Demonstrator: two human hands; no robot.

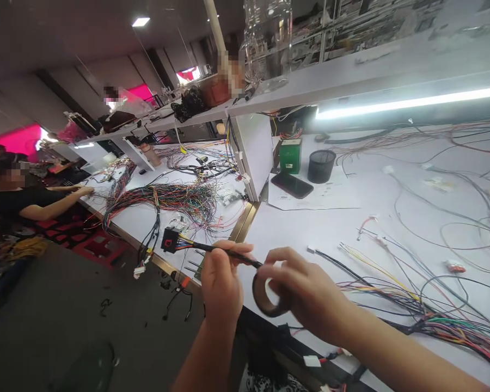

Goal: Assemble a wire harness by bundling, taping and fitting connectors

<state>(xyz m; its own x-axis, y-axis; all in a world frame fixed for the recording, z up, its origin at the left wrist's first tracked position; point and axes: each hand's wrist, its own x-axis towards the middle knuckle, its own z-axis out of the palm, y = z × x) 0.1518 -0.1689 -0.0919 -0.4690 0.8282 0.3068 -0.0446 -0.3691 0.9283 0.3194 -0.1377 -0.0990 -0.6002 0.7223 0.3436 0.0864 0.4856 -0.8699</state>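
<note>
My left hand (224, 275) is closed round a wire harness (204, 246) wrapped in black tape. At its far end a black connector (170, 240) sticks out to the left, with coloured wires showing behind it. My right hand (300, 277) grips a roll of black tape (265, 299) at the harness, just right of my left hand. The right fingers are slightly blurred, and their exact hold on the tape is partly hidden. Both hands are above the front edge of the white table (286, 234).
Loose wires (428, 321) spread over the table at right. Behind stand a phone (292, 185), a green box (291, 155) and a black mesh cup (321, 166). A big wire bundle (167, 198) lies on the left table, beyond a white divider (253, 152). A co-worker (28, 190) sits far left.
</note>
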